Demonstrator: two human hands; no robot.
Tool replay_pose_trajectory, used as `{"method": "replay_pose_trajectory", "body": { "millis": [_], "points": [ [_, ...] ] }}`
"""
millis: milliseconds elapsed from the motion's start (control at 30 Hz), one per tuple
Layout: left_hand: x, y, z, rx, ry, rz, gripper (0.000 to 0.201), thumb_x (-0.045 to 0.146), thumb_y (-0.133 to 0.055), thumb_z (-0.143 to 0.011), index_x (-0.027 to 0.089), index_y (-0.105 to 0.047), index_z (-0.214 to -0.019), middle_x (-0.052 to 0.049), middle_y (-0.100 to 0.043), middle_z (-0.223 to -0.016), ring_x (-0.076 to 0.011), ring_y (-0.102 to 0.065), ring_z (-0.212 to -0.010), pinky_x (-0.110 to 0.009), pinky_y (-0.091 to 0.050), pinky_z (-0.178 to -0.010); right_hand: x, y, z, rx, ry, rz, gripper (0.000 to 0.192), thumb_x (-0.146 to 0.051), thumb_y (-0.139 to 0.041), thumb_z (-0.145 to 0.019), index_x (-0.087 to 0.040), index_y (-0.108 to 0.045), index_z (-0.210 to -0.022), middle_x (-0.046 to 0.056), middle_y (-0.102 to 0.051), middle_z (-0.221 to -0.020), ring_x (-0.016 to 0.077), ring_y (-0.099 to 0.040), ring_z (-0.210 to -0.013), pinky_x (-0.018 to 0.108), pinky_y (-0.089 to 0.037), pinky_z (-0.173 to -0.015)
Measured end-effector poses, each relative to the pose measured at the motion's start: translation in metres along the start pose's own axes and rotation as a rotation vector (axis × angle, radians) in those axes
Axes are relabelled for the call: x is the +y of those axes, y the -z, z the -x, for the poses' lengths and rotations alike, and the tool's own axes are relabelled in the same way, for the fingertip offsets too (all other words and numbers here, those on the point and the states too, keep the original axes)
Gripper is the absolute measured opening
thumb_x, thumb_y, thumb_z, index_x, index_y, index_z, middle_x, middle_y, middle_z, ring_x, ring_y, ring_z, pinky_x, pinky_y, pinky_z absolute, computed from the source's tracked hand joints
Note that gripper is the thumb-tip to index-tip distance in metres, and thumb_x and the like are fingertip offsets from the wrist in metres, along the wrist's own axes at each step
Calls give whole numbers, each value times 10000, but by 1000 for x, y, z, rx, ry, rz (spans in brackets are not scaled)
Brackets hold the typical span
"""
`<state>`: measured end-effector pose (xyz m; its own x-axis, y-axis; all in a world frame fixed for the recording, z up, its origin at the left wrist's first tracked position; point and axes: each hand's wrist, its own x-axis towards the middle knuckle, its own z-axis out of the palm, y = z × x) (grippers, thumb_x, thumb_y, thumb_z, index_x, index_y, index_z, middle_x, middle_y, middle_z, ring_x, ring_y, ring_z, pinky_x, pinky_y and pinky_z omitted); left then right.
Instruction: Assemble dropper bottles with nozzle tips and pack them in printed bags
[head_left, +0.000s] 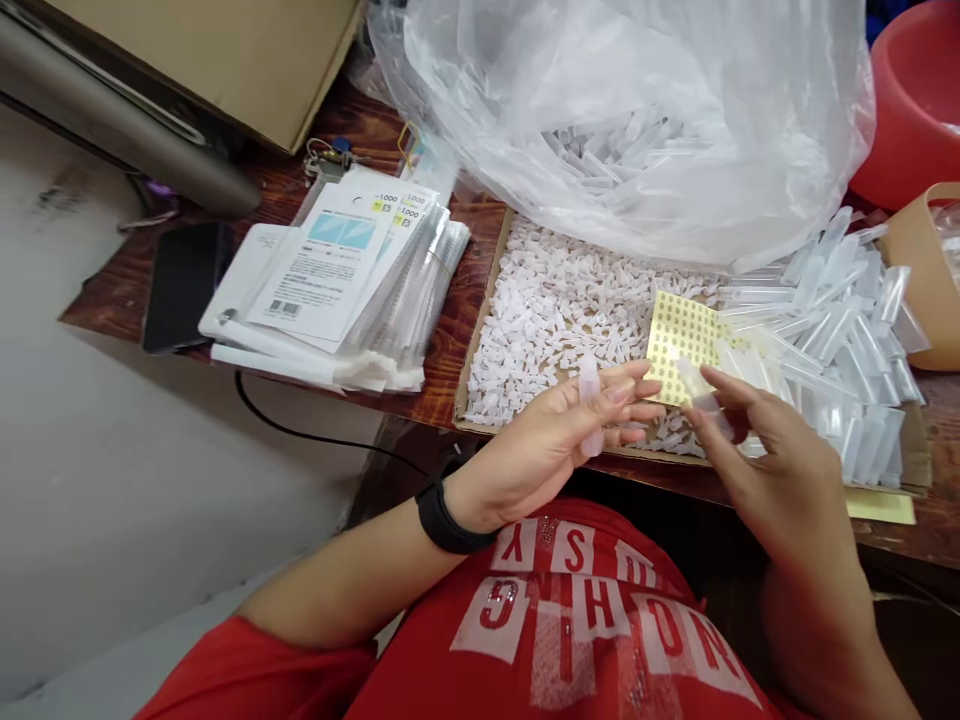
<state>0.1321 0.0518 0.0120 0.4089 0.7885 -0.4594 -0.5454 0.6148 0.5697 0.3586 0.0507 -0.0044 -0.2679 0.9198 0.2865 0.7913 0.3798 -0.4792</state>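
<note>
"Starting big, what's around your fingers [628, 371]?"

"A clear plastic bag [720, 215] beyond them, then a shallow cardboard tray [463, 408] just past and under them. Right of them, a heap of clear sleeves [840, 345]."

"And each hand?"

"My left hand [551, 435], palm turned up, pins a slim piece [588, 378] under the thumb: milky, translucent, rounded at its far end. My right hand [787, 465] pinches a translucent strip [700, 390] between thumb and forefinger. Just beyond and between both sets of fingers sits a yellow sheet [679, 330] with rows of small marks. Smallest are the white bits [525, 310] spread beyond my left fingers."

"What can't you make out?"

"The bag's top is cut off. My other right fingers curl mostly out of sight. I can't tell whether my left fingertips touch the sheet. My thumb covers part of the slim piece, and the strip's outline blurs."
</note>
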Motion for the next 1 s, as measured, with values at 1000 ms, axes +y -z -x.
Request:
{"method": "replay_pose_trajectory", "body": {
  "millis": [1000],
  "points": [
    [21, 45, 25, 9, -112, -186, 283, 454, -691, -1046, 183, -613, -1050, 42, -584, -847, -45, -475, -609, -173, -376, -547, -27, -24, -38, -484, 311, -61, 377, -124, -512, -1061, -222, -577, -1419, 88, -724, -1188, 239, -702, -1103, 400, -579, -952]
  ]
}}
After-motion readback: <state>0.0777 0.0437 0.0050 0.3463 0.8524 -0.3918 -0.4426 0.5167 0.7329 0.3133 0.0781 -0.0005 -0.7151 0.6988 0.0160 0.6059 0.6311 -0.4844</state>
